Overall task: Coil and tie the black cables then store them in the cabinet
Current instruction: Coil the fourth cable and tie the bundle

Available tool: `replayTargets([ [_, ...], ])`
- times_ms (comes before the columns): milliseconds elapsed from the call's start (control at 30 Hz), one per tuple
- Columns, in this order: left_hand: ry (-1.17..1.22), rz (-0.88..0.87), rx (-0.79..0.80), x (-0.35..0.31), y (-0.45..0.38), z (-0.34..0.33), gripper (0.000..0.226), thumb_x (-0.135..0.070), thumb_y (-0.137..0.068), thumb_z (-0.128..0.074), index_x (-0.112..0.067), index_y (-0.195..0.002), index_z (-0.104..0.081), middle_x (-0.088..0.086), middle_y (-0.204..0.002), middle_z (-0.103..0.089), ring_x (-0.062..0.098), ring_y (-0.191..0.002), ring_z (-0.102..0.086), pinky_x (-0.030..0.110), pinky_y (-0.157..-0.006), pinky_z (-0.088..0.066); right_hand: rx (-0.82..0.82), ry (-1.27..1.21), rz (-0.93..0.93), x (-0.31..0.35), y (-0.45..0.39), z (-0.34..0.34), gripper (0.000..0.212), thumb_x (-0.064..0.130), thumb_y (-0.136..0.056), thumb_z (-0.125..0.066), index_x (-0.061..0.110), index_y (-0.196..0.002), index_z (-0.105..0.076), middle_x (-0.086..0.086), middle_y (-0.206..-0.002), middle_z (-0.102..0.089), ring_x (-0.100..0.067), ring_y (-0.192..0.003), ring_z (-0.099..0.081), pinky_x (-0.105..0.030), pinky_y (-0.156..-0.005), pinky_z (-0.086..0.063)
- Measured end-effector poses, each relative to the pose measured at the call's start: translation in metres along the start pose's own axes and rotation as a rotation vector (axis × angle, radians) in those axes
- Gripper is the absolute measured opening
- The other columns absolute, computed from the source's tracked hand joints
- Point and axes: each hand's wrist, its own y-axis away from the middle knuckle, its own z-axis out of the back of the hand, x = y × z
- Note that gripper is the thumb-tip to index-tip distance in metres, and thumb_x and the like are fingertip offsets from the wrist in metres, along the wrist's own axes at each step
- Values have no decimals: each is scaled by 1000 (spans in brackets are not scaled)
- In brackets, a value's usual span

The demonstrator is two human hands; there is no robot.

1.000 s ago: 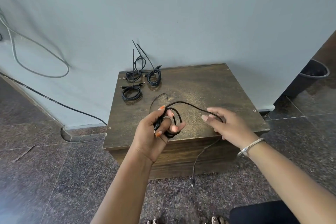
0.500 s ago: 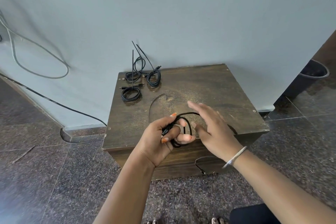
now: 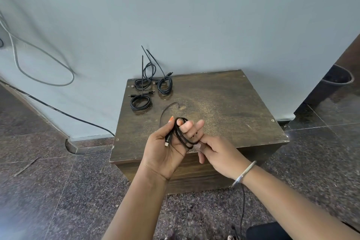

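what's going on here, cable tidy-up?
Yes. A person is winding a black cable around the fingers of the left hand, while the right hand feeds it; the loose tail hangs down below the right wrist. Three coiled cables with zip ties already sit at the back of the wooden cabinet top. One loose zip tie lies nearby.

A pale blue-grey wall (image 3: 194, 15) fills the back, and a grey cable (image 3: 39, 76) loops loosely across it on the left. Below that, a thin black wire (image 3: 58, 110) slants down to the dark speckled stone floor (image 3: 48, 191). Over at the right edge, a dark bin (image 3: 339, 78) stands near the wall's corner.
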Motion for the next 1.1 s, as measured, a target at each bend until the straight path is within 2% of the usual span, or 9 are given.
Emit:
replayTargets([
  [100,11,-41,-37,-1,-2,2,33,-23,-93,-41,-6,-74,-63,25,-108,-68,38,-116,-59,46,-105,-41,27,-9,34,2,2,1,30,27,-99,-43,23,-77,-63,3,-55,-64,-5,-49,-55,-19,-56,-43],
  [200,-34,-105,-102,-2,-4,4,29,-23,-95,-40,-4,-81,-57,29,-122,-60,35,-118,-58,41,-111,-31,54,1,69,3,4,0,24,28,-98,-46,19,-98,-68,2,-54,-60,-15,-51,-57,-32,-59,-47],
  [333,-263,-157,-84,2,-5,6,28,-21,-97,-40,0,-89,-58,15,-93,-73,30,-118,-59,41,-112,-30,56,-66,93,8,7,4,23,32,-96,-50,21,-87,-69,7,-49,-50,-14,-44,-46,-32,-50,-37],
  [433,-516,-157,-59,4,-4,6,33,-22,-100,-35,-6,-89,-62,11,-100,-73,23,-117,-60,43,-102,-34,17,-218,81,12,9,10,26,35,-94,-52,22,-77,-67,11,-44,-44,-5,-42,-39,-25,-49,-31],
  [567,-778,-129,16,7,-2,2,33,-30,-96,-43,-13,-90,-71,8,-97,-73,19,-102,-65,35,-90,-44,-71,-380,79,13,9,20,27,23,-94,-54,15,-70,-65,26,-46,-53,10,-48,-50,-6,-50,-35],
  [700,-978,-97,53,12,-2,2,37,-38,-94,-44,-13,-86,-70,3,-81,-65,16,-83,-58,37,-83,-39,-181,-456,106,10,7,24,31,32,-88,-58,13,-63,-64,16,-46,-52,1,-46,-46,-11,-51,-32],
  [867,-951,27,127,13,0,1,39,-39,-94,-41,-18,-82,-72,11,-67,-69,20,-86,-66,41,-98,-41,-257,-536,149,4,5,25,32,35,-83,-64,15,-58,-62,1,-49,-58,-13,-50,-55,-34,-54,-48],
  [1000,-816,114,147,14,2,-2,43,-34,-93,-38,-3,-82,-65,3,-44,-47,10,-62,-65,24,-78,-45,-277,-669,118,0,3,22,30,33,-78,-70,7,-64,-63,3,-50,-60,-6,-47,-55,-16,-47,-47],
  [1100,-654,169,153,12,3,-4,42,-32,-93,-38,-1,-80,-63,0,-36,-36,31,-84,-71,35,-95,-48,-373,-580,62,-5,0,22,32,43,-67,-73,14,-62,-61,5,-56,-59,-5,-52,-52,-17,-51,-42],
])
